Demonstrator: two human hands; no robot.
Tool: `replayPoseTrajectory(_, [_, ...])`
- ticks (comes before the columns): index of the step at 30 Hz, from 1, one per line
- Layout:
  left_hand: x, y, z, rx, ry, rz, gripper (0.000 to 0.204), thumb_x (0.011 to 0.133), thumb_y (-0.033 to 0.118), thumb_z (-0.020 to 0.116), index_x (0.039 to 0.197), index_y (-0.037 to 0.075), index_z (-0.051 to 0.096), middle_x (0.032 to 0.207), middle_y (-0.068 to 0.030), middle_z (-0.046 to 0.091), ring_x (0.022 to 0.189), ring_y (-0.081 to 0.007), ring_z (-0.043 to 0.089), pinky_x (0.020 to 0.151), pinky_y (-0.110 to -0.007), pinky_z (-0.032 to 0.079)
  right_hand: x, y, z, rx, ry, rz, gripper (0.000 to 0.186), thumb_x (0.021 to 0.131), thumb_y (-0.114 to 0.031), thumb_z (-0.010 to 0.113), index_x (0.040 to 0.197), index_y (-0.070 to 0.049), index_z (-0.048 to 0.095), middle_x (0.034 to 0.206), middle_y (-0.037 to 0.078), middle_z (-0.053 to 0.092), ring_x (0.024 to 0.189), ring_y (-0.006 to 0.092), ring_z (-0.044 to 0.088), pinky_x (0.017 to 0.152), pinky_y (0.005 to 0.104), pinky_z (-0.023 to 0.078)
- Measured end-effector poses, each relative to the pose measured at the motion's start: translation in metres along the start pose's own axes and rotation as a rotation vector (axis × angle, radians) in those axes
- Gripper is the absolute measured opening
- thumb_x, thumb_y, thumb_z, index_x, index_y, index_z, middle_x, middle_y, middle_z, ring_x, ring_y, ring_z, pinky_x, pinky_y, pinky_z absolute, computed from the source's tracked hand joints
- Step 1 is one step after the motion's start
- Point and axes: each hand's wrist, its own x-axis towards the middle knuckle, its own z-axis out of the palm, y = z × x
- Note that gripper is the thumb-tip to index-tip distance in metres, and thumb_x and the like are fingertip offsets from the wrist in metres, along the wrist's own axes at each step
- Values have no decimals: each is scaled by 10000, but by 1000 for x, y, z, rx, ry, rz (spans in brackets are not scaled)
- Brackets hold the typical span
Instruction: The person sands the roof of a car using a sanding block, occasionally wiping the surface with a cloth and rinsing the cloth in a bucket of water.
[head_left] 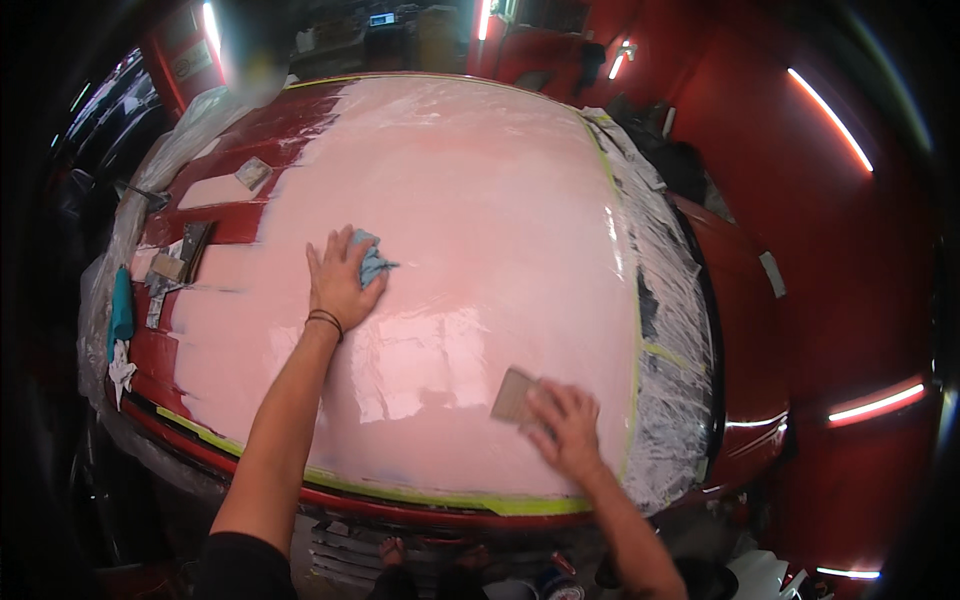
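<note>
Two grips over the pink panel (pixel 470 190): your left hand (pixel 342 280) splays its fingers across a blue cloth (pixel 372 264); your right hand (pixel 568 425) clamps a tan block (pixel 512 396) at its fingertips. Likely sanding; next stroke wants even pressure.

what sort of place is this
Most likely a car body or paint shop: there's a red vehicle panel mostly coated pink, yellow-green masking tape along its edges, and clear plastic sheeting beside it.

Crumpled blue cloth (pixel 373 264), brown block (pixel 512 396) on pink panel (pixel 450 190)
</note>
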Motion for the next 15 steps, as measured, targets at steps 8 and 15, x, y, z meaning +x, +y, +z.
replayPoseTrajectory(8, [23,13,4,-109,-78,12,634,939,444,744,1505,196,605,1667,-183,486,1578,-474,377,1291,-697,222,267,202,-5,-31,370,303,526,935,-374,796,1390,-113,751,1435,184,690,1352,403,588,1181,526,426])
replayPoseTrajectory(15, [12,-3,-15,-50,-111,-25,656,931,428,757,1511,165,601,1681,-184,475,1597,-452,365,1309,-672,208,153,56,33,55,66,-88,588,884,-300,836,1439,-176,689,1477,155,622,1367,389,552,1161,577,406])
